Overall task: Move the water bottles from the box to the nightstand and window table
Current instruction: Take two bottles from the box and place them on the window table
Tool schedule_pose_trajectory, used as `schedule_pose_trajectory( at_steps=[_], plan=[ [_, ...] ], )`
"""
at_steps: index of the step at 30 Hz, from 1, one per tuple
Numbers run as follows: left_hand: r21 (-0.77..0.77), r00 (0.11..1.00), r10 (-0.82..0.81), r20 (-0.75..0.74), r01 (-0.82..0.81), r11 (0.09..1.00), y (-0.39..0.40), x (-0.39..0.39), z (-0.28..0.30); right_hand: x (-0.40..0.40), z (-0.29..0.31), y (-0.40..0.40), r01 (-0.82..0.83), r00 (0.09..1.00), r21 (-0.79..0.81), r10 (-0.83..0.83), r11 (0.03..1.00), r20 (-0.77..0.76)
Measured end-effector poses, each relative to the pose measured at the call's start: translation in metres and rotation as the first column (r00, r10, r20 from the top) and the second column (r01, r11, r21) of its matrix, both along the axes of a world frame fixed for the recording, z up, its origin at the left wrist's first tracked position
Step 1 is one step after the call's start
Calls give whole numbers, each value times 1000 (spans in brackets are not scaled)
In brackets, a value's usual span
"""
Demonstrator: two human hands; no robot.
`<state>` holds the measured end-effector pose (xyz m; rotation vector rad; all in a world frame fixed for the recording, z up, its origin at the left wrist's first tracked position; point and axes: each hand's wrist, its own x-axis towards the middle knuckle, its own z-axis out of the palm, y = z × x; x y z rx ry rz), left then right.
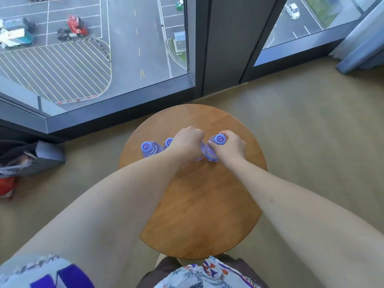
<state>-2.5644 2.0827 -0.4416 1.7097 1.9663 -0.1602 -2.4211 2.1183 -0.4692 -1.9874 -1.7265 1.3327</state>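
A round wooden window table [197, 204] stands below me by the glass. Several clear water bottles with blue caps stand upright in a row on its far half. The leftmost bottle [150, 149] stands free, and a second bottle [168, 142] shows only its cap beside my left hand. My left hand [188, 145] grips the top of a third bottle [201, 151], hiding its cap. My right hand [228, 147] holds the rightmost bottle [216, 145] by its neck, just below the cap. The box is out of view.
Floor-to-ceiling windows [93, 48] with a dark frame run behind the table. A grey bag [31, 161] and a red item [7, 187] lie on the carpet at the left. A curtain [361, 42] hangs at the right. Carpet surrounds the table.
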Motion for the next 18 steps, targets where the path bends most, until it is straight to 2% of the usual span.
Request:
schedule_pose_trajectory(
  at_steps=[5, 14, 18],
  plan=[
    [-32, 1000, -2, -17, 1, 999, 1, 3, -11, 1, -5, -3, 9, 1000, 18, -9, 1000, -7],
    [50, 992, -73, -100, 78, 996, -8, 9, -20, 4, -14, -9, 11, 1000, 30, -11, 999, -2],
    [73, 995, -49, -91, 56, 996, -9, 10, -18, 6, -13, -8, -5, 1000, 12, 6, 1000, -27]
  ],
)
